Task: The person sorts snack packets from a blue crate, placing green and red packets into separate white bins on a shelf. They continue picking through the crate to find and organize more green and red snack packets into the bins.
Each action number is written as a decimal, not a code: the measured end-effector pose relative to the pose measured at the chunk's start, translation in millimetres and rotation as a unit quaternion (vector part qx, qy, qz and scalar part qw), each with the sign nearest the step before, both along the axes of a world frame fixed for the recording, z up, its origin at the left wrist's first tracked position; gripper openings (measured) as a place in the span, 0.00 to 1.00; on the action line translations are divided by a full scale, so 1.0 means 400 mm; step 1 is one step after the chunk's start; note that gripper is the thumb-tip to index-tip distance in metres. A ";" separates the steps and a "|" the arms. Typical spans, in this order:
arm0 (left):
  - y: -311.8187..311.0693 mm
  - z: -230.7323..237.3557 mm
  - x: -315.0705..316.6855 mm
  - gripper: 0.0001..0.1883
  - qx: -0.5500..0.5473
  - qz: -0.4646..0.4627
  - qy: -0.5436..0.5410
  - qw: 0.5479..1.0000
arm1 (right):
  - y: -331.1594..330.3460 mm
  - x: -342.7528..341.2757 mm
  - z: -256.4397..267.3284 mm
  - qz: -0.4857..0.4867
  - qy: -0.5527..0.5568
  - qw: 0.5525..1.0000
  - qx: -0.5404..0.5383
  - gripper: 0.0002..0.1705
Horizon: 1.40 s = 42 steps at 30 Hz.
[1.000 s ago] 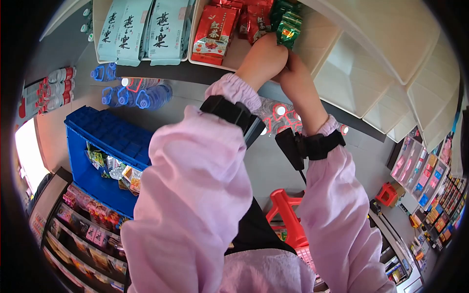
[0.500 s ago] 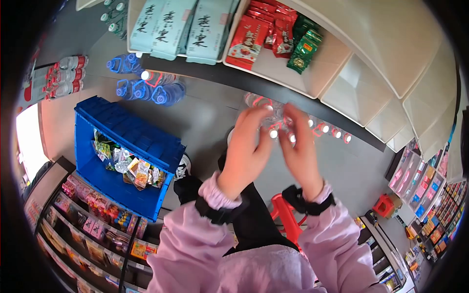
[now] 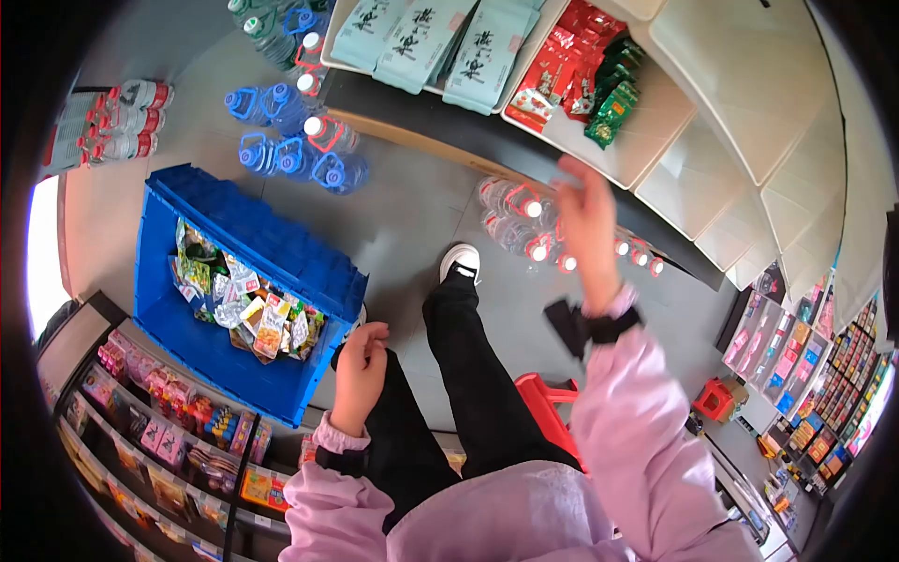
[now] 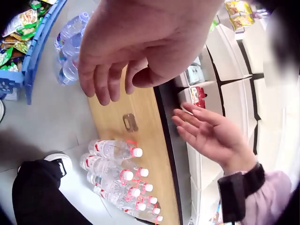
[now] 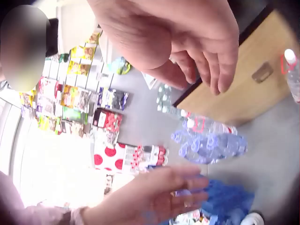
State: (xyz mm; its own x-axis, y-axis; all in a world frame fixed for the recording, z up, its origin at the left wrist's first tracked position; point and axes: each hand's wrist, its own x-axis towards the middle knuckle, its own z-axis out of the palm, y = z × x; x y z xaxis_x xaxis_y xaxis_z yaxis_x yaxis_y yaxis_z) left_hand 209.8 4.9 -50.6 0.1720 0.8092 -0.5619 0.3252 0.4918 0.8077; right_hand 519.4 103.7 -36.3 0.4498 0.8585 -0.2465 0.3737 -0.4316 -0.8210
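My left hand [image 3: 360, 377] hangs loosely bent beside the right edge of the blue crate [image 3: 245, 375] in the head view and holds nothing. My right hand [image 3: 588, 225], somewhat blurred, is in the air just below the shelf bin [image 3: 599, 161], its fingers extended and empty. In that bin lie red packets [image 3: 548, 82] on the left and green packets [image 3: 613, 112] on the right. Pale blue bags [image 3: 482, 56] fill the bin beside it. Mixed packets [image 3: 272, 323] lie inside the crate. The left wrist view shows my right hand [image 4: 211, 136] palm up with nothing on it.
Bottles with red handles [image 3: 510, 229] stand on the floor below the shelf, and large blue-capped bottles [image 3: 290, 155] stand behind the crate. A red stool [image 3: 548, 407] is by my leg. A rack of small goods [image 3: 178, 431] stands at the lower left.
Both hands have come out of the bin and separated. The left has moved down and left toward the crate, while the right has stayed near the shelf. The view has shifted.
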 end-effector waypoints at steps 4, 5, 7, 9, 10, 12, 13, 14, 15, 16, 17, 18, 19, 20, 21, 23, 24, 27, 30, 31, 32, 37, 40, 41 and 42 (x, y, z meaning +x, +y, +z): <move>0.095 0.020 0.034 0.12 0.014 -0.004 -0.015 1.000 | 0.187 0.213 -0.097 0.065 -0.203 0.976 0.042 0.16; 0.122 0.018 0.054 0.12 0.034 -0.015 -0.020 0.999 | 0.215 0.228 -0.097 0.099 -0.249 0.963 0.021 0.16; 0.167 0.015 0.102 0.12 0.069 -0.035 -0.028 0.997 | 0.255 0.232 -0.084 0.169 -0.335 0.927 -0.027 0.16; 0.201 0.027 0.160 0.12 0.079 -0.040 -0.046 0.995 | 0.267 0.226 -0.088 0.214 -0.316 0.913 -0.143 0.16; 0.209 0.034 0.185 0.11 0.082 -0.040 -0.053 0.994 | 0.272 0.220 -0.091 0.237 -0.303 0.901 -0.199 0.15; 0.218 0.042 0.223 0.11 0.067 -0.062 -0.071 0.993 | 0.268 0.209 -0.095 0.231 -0.267 0.920 -0.172 0.14; 0.219 0.044 0.237 0.12 0.059 -0.073 -0.080 0.992 | 0.266 0.204 -0.096 0.227 -0.249 0.928 -0.158 0.14; 0.211 0.035 0.246 0.12 0.057 -0.081 -0.083 0.992 | 0.271 0.197 -0.090 0.228 -0.239 0.930 -0.164 0.16; 0.201 0.028 0.254 0.12 0.048 -0.083 -0.084 0.992 | 0.278 0.189 -0.077 0.229 -0.229 0.931 -0.170 0.18; 0.189 0.023 0.261 0.11 0.038 -0.084 -0.086 0.992 | 0.280 0.186 -0.070 0.229 -0.219 0.932 -0.178 0.20; 0.179 0.019 0.265 0.11 0.029 -0.085 -0.087 0.992 | 0.279 0.185 -0.069 0.222 -0.217 0.935 -0.170 0.21; 0.171 0.016 0.264 0.12 0.040 -0.112 -0.066 0.991 | 0.279 0.185 -0.071 0.215 -0.215 0.939 -0.161 0.21; 0.162 0.015 0.265 0.12 0.027 -0.113 -0.068 0.991 | 0.279 0.185 -0.076 0.209 -0.213 0.942 -0.153 0.22; 0.153 0.015 0.266 0.12 0.015 -0.115 -0.070 0.991 | 0.282 0.188 -0.087 0.174 -0.159 0.957 -0.167 0.23; 0.146 0.013 0.265 0.12 0.002 -0.115 -0.072 0.991 | 0.277 0.195 -0.110 0.157 -0.142 0.970 -0.118 0.20; 0.134 0.008 0.256 0.12 0.000 -0.121 -0.065 0.991 | 0.256 0.209 -0.153 0.124 -0.107 0.986 -0.020 0.15; 0.129 0.008 0.251 0.12 0.002 -0.124 -0.060 0.991 | 0.234 0.197 -0.136 0.106 -0.134 0.985 0.003 0.16; 0.113 0.007 0.224 0.12 -0.002 -0.106 -0.063 0.992 | 0.141 0.087 -0.018 0.045 -0.105 0.991 0.071 0.19; 0.090 0.004 0.173 0.12 0.001 -0.077 -0.069 0.995 | 0.038 -0.024 0.057 0.042 0.027 0.999 0.008 0.20; 0.085 0.005 0.152 0.12 0.005 -0.068 -0.069 0.995 | 0.006 -0.055 0.075 0.047 0.054 0.996 -0.052 0.20; 0.080 0.010 0.129 0.12 -0.008 -0.060 -0.067 0.996 | -0.018 -0.090 0.086 0.065 0.052 0.994 -0.071 0.20; 0.061 0.010 -0.017 0.12 -0.011 -0.003 -0.064 0.998 | -0.115 -0.320 0.081 0.136 0.161 0.970 -0.118 0.19; 0.052 -0.002 -0.112 0.11 -0.031 0.080 -0.072 0.994 | -0.149 -0.478 0.041 0.207 0.196 0.954 -0.090 0.18; 0.045 -0.008 -0.152 0.11 -0.035 0.109 -0.068 0.991 | -0.157 -0.533 0.024 0.220 0.211 0.948 -0.096 0.18; 0.027 -0.031 -0.194 0.11 -0.034 0.138 -0.073 0.987 | -0.172 -0.580 -0.007 0.249 0.188 0.946 -0.083 0.17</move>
State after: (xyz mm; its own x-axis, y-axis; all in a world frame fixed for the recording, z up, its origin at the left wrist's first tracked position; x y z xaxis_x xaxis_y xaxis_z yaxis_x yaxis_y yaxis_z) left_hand 132.2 15.7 -63.2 0.0332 0.7981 -0.6016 0.0533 0.5997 0.7985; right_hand 287.2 35.0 -39.3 -0.1468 0.8764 -0.4587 0.2586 -0.4136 -0.8730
